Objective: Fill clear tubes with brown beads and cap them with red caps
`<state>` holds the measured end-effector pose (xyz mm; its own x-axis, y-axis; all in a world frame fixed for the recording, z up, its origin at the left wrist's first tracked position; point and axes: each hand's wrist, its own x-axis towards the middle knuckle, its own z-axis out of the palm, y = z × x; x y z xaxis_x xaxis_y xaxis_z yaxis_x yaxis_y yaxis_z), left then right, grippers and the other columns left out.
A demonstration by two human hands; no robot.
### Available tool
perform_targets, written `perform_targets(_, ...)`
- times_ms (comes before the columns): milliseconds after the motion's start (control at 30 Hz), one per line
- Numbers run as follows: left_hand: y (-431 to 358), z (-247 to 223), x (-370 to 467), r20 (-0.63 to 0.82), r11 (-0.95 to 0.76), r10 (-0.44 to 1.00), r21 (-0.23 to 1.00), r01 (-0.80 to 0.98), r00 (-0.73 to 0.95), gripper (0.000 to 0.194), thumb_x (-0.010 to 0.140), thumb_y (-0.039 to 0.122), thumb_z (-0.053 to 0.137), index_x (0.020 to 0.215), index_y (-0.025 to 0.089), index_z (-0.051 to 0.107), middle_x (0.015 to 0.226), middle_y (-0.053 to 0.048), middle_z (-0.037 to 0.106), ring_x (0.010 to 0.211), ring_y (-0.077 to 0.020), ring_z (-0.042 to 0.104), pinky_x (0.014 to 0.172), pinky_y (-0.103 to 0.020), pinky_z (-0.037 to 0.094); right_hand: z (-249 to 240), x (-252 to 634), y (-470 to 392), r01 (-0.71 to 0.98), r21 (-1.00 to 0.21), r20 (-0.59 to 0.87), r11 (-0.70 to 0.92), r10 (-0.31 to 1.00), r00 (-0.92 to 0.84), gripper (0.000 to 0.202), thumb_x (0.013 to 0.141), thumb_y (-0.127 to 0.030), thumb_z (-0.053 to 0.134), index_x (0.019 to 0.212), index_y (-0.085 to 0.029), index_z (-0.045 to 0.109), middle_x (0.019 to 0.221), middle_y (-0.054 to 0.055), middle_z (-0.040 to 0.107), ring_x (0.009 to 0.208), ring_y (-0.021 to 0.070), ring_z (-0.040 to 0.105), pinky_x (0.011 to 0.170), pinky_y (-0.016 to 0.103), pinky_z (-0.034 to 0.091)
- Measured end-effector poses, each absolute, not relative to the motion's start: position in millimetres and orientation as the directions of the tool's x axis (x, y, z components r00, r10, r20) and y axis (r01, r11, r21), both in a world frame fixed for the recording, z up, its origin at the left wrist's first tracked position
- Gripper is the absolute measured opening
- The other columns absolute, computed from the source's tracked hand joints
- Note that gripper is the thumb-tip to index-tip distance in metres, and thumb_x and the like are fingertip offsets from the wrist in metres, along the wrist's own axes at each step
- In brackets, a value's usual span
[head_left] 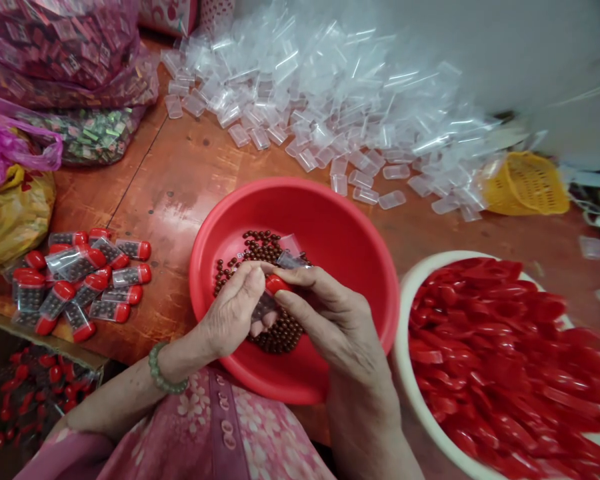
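Over the red basin (365,267), my left hand (235,307) is closed around a small clear plastic container (264,305) with dark beads inside. My right hand (330,313) pinches the container's red cap (277,285) between thumb and fingers, at the container's upper end. Brown beads (280,333) lie in the basin below my hands. Two clear container pieces rest among them, one of them a clear case (291,260) partly behind my right fingers. Part of the held container is hidden by my left fingers.
Filled red-capped containers (87,280) lie in a group on the wooden table (180,173) at left. A heap of clear cases (325,113) spreads along the back. A white tub (405,333) of red caps (490,353) stands at right, a yellow basket (527,183) behind it. Filled bags (65,60) stand far left.
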<state>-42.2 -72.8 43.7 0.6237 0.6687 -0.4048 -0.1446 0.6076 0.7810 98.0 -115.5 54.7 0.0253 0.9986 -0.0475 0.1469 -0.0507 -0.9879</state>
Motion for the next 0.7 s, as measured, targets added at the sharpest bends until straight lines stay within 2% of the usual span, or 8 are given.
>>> perform_targets(67,-74.2,44.6,-41.3,-0.422,0.624,0.675,0.764,-0.162,0.605,0.045,0.096,0.055,0.037,0.117,0.017,0.047,0.059,0.006,0.047,0.046,-0.0069,0.042,0.045,-0.017,0.033,57.0,98.7,-114.0,0.143,-0.989,-0.044,-0.047,0.999,0.026,0.014,0.091,-0.022,0.061,0.103,-0.028,0.066,0.085,-0.002,0.069,0.06,0.0108,0.067,0.058,0.025,0.058)
perform_targets(233,-76.9,44.8,-38.3,-0.421,0.636,0.707,0.73,-0.251,0.568,0.031,0.096,0.045,0.043,0.114,0.02,0.045,0.064,0.008,0.044,0.05,-0.0056,0.044,0.049,-0.016,0.037,56.5,103.5,-115.3,0.361,-0.932,0.059,0.044,0.998,0.033,0.013,0.089,-0.02,0.064,0.099,-0.025,0.069,0.084,-0.001,0.069,0.074,0.0128,0.067,0.069,0.025,0.055)
perform_targets(333,-75.2,45.2,-38.6,-0.426,0.645,0.692,0.727,-0.235,0.583,0.032,0.096,0.046,0.044,0.116,0.02,0.045,0.066,0.007,0.045,0.051,-0.0055,0.045,0.049,-0.016,0.036,55.5,105.7,-116.2,0.385,-0.92,0.084,0.067,0.996,0.027,0.013,0.088,-0.02,0.064,0.099,-0.025,0.069,0.085,-0.001,0.069,0.074,0.0123,0.065,0.07,0.025,0.054)
perform_targets(500,-71.6,49.2,-40.3,-0.494,0.681,0.632,0.722,-0.124,0.597,0.041,0.099,0.05,0.031,0.12,0.017,0.045,0.063,0.005,0.048,0.046,-0.0055,0.041,0.046,-0.017,0.032,57.0,106.2,-115.0,0.313,-0.949,0.061,0.046,0.997,0.04,0.008,0.087,-0.023,0.066,0.095,-0.025,0.069,0.078,-0.002,0.069,0.069,0.0136,0.067,0.06,0.024,0.055)
perform_targets(700,-72.2,48.3,-36.9,-0.536,0.692,0.643,0.713,-0.114,0.548,0.04,0.1,0.049,0.031,0.116,0.018,0.05,0.061,0.006,0.047,0.044,-0.0054,0.04,0.046,-0.017,0.033,55.6,111.7,-114.4,0.492,-0.862,0.104,0.121,0.993,-0.062,0.014,0.089,-0.02,0.063,0.102,-0.023,0.069,0.088,0.001,0.072,0.077,0.0141,0.068,0.067,0.025,0.054)
